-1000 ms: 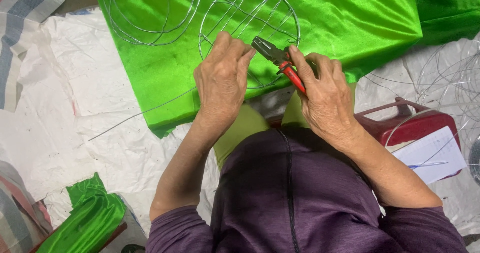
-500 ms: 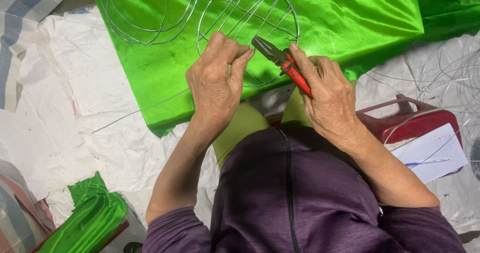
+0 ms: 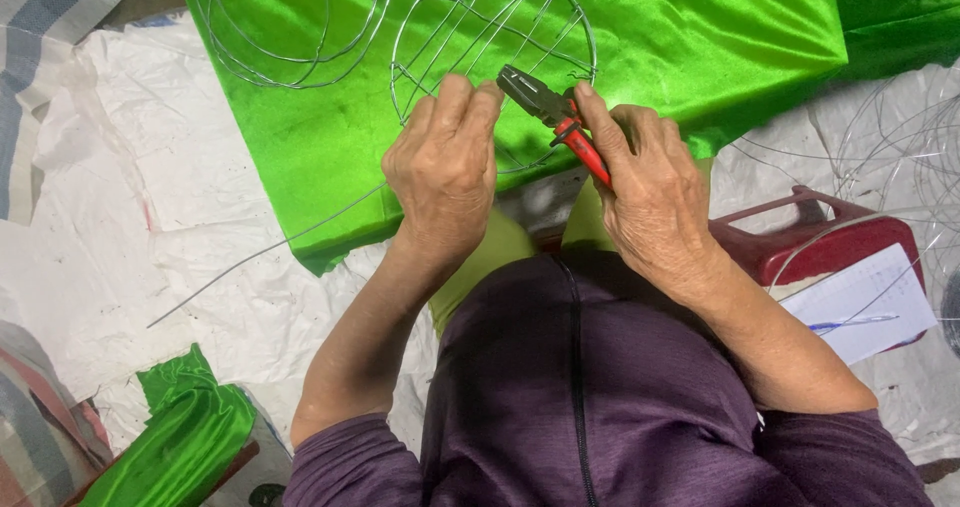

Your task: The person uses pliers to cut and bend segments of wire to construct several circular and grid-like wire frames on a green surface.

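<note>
Count by kind: two hands, left hand (image 3: 445, 172) and right hand (image 3: 655, 192). One pair of red-handled pliers (image 3: 555, 117). One round wire frame (image 3: 495, 42) with cross wires. One set of loose wire hoops (image 3: 290, 17). One large green satin cloth (image 3: 700, 37). One smaller green cloth bundle (image 3: 180, 442). One red plastic stool (image 3: 830, 242). One straight wire length (image 3: 260, 255). One paper sheet (image 3: 860, 302).

Cloth (image 3: 700, 37): glossy green satin, smooth. Wire frame (image 3: 492, 27): thin bare metal, dull shine. Pliers (image 3: 550, 117): dark metal head, red plastic handles. Ground sheet (image 3: 200, 257): white crinkled plastic. Stool (image 3: 800, 242): red plastic, glossy. Paper (image 3: 860, 302): matt white. Top (image 3: 590, 397): purple knit, matt.
</note>
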